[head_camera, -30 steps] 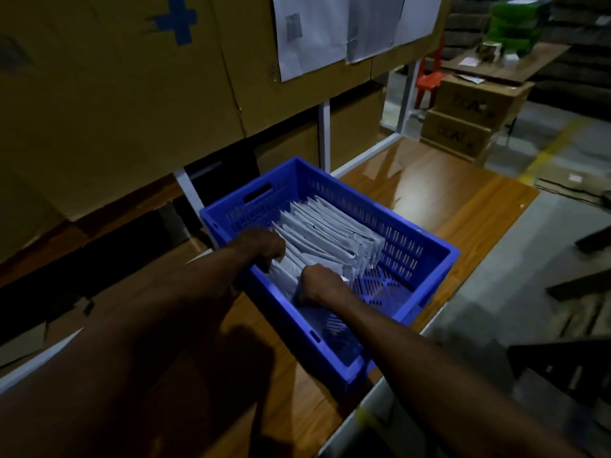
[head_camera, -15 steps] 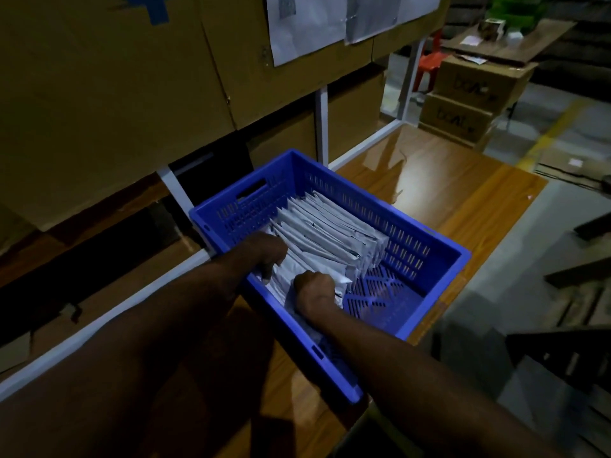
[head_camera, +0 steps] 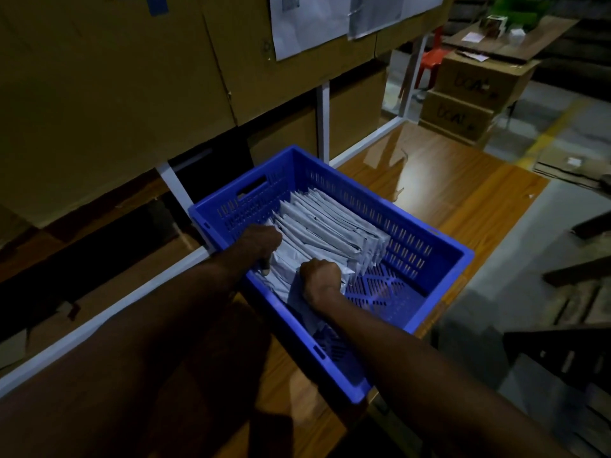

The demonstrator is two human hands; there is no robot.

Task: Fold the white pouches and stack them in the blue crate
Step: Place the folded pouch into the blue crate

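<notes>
White pouches filled the blue crate's left half; its right half stayed open. We gripped the nearest pouches with left hand and right hand curled.

Blue crate on wooden table

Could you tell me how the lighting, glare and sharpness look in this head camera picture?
Head view: dim overall, both forearms nearly black in shadow; the white pouches are the brightest thing in the blue crate; a glare patch shines on the wooden table beyond it; the left hand and right hand are readable but dark; straight shelf edges bow from the wide lens; the lower right corner smears.
</notes>
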